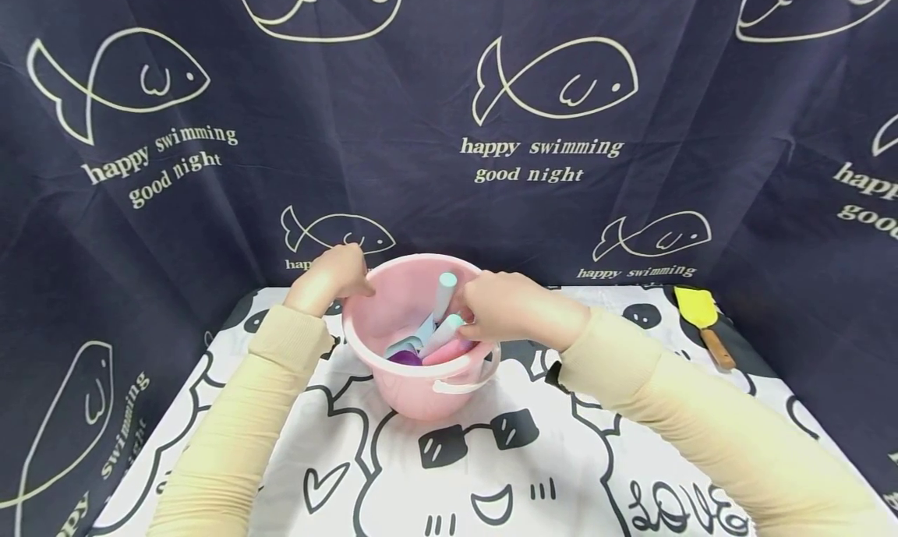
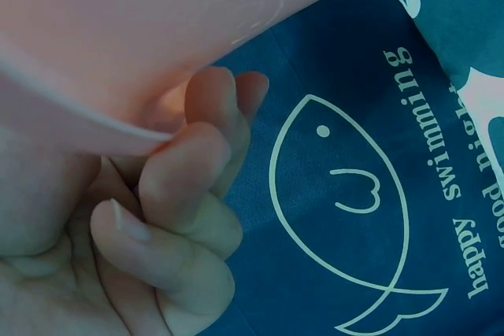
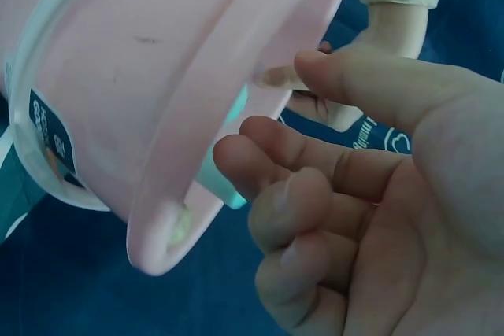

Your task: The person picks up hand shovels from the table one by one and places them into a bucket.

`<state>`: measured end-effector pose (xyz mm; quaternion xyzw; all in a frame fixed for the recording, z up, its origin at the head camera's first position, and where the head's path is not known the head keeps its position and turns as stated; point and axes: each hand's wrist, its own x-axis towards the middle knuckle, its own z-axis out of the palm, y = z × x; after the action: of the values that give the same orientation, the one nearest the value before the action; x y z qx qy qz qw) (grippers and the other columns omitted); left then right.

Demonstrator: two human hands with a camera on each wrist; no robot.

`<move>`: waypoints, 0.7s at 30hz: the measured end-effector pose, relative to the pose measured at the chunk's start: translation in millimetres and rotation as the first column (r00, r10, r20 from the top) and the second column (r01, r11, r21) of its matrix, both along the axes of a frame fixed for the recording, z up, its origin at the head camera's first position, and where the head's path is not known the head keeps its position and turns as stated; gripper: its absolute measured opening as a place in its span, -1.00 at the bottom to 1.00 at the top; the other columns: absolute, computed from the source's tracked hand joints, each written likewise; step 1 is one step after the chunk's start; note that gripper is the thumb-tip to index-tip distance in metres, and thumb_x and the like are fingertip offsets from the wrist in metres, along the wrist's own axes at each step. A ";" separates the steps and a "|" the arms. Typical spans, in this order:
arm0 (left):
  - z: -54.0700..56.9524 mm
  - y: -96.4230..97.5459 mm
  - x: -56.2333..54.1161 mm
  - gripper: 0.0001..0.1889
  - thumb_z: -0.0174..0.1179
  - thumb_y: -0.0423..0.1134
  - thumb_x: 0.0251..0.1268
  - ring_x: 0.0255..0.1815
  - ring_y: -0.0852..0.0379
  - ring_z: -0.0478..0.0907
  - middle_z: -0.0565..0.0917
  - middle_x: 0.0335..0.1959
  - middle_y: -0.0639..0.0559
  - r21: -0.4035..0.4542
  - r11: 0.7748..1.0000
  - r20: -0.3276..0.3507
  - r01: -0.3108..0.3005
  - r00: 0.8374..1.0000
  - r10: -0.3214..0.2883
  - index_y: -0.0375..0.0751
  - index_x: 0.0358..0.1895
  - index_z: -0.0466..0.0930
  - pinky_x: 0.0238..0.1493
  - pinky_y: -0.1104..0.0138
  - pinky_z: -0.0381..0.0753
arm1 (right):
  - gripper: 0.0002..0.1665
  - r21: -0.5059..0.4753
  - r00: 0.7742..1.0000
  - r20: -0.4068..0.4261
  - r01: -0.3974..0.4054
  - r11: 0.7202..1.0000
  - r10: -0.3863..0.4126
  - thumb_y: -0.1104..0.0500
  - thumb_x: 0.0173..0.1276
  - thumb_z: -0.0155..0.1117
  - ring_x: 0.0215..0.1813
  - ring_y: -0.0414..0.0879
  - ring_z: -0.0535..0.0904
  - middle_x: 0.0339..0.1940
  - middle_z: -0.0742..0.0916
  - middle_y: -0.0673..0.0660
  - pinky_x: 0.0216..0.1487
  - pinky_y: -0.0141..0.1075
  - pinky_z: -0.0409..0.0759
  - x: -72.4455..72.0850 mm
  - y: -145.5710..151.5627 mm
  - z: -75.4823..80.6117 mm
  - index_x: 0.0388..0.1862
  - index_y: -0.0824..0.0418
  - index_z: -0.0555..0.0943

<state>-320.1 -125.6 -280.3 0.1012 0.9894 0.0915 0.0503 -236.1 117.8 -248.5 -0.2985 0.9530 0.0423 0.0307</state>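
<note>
A pink bucket [image 1: 426,393] stands on the patterned cloth with its mouth tipped toward me. My left hand [image 1: 335,276] grips its rim at the left, thumb inside; in the left wrist view its curled fingers [image 2: 185,171] lie against the wall. My right hand [image 1: 515,307] hovers at the right side of the mouth. The right wrist view shows its fingers [image 3: 295,202] loosely bent, thumb apart, nothing between them. Inside the bucket lie two mint-green handles [image 1: 445,294], a pale blue piece [image 1: 414,340], a pink item [image 1: 449,352] and a purple item [image 1: 405,358], partly hidden.
A yellow spatula [image 1: 696,307] with a wooden handle lies on the cloth at the far right. The bucket's white carrying handle [image 1: 477,383] hangs down at its front right. Dark fish-print curtains [image 1: 435,116] enclose the white patterned table cloth [image 1: 554,475].
</note>
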 end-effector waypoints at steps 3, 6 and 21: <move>-0.2 -0.4 -0.3 -0.78 0.34 -0.12 -0.06 -0.40 -0.03 0.56 0.66 -0.49 -0.04 -0.002 1.000 0.000 0.004 1.000 -0.004 -0.22 -0.47 0.68 -0.35 0.19 0.52 | -0.81 -0.023 1.000 -0.013 0.004 1.000 -0.004 -0.07 0.13 0.33 -0.48 -0.09 0.54 -0.55 0.61 -0.08 -0.41 -0.16 0.53 2.7 6.9 5.5 -0.54 -0.03 0.60; -0.6 -0.7 -0.8 -0.78 0.34 -0.12 -0.05 -0.41 -0.02 0.56 0.66 -0.49 -0.04 -0.004 1.000 0.002 0.008 1.000 -0.008 -0.24 -0.46 0.68 -0.36 0.20 0.53 | -0.82 -0.038 1.000 -0.027 0.010 0.999 -0.011 -0.07 0.13 0.33 -0.47 -0.08 0.57 -0.53 0.64 -0.07 -0.39 -0.13 0.55 5.9 15.0 13.0 -0.51 -0.02 0.63; -1.5 0.2 -0.3 -0.73 0.35 -0.12 -0.07 -0.28 -0.09 0.57 0.70 -0.30 -0.14 0.006 1.000 -0.012 0.000 1.000 0.000 -0.26 -0.35 0.71 -0.20 0.08 0.57 | -0.84 -0.169 0.973 -0.212 0.052 0.984 -0.088 0.00 0.15 0.33 -0.61 -0.19 0.43 -0.77 0.49 -0.15 -0.60 -0.26 0.36 14.5 77.3 40.0 -0.54 -0.02 0.59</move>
<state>-320.4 -125.4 -281.7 0.1019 0.9894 0.0938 0.0442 -221.7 195.1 -208.5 -0.2596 0.9608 -0.0040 -0.0973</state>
